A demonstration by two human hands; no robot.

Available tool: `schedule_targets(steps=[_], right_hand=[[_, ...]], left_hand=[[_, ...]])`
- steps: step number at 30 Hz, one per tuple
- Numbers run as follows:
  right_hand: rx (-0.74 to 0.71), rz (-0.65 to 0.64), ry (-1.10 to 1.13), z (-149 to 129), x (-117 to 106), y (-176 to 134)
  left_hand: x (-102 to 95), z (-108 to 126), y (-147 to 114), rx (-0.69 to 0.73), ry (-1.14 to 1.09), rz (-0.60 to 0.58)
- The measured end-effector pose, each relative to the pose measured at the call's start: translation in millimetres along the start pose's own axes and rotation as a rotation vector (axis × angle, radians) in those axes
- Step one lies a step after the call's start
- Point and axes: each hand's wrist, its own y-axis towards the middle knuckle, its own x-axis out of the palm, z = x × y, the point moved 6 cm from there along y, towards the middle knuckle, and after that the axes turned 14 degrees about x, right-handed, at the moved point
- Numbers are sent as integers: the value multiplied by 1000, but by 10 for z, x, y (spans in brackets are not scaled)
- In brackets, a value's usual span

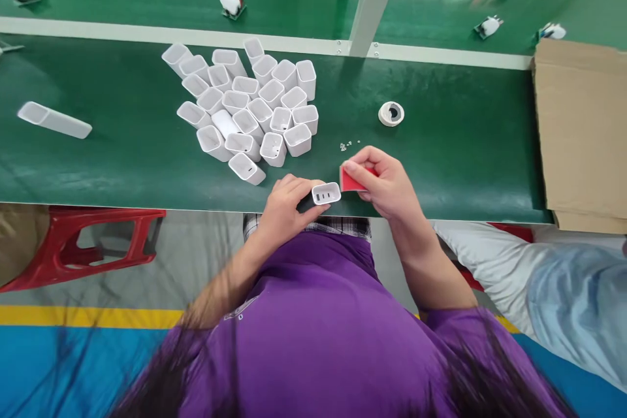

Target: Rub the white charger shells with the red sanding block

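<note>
My left hand (289, 206) is closed around a white plastic charger housing (326, 194), its open end facing up and dark port slots showing inside. Between the thumb and fingers of my right hand (379, 179) is a flat red piece with a pale edge (353, 181); its exact kind I cannot make out. The red piece is close beside the housing's right rim, and whether they touch is hard to see. Several similar white housings (245, 98) stand in a group beyond my left hand. Small white crumbs (345, 145) lie on the green table just past my right hand.
A white tape roll (390, 113) lies at the right on the green work table (441, 144). One housing (53, 120) rests alone at far left. Cardboard (578, 137) covers the right end. Small assemblies (232, 5) sit on the green surface behind the pale rail. Another person (563, 287) is at right.
</note>
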Motion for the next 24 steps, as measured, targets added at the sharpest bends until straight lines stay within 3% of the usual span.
schedule_targets(steps=[3, 5, 9, 11, 17, 20, 24], right_hand=[[-11, -113, -82, -38, 137, 35], [39, -157, -146, 11, 111, 28], [110, -35, -72, 133, -128, -32], [98, 3, 34, 164, -135, -42], [23, -40, 12, 142, 152, -15], [-27, -34, -108, 105, 139, -35], [-241, -54, -268, -72, 110, -29]], left_hand=[[-3, 0, -1, 0, 36, 5], [-5, 9, 1, 10, 34, 12], [-29, 11, 11, 16, 13, 49], [-39, 6, 17, 12, 14, 61], [-40, 15, 27, 31, 14, 64], [-29, 4, 24, -12, 6, 41], [-28, -7, 19, -51, -9, 32]])
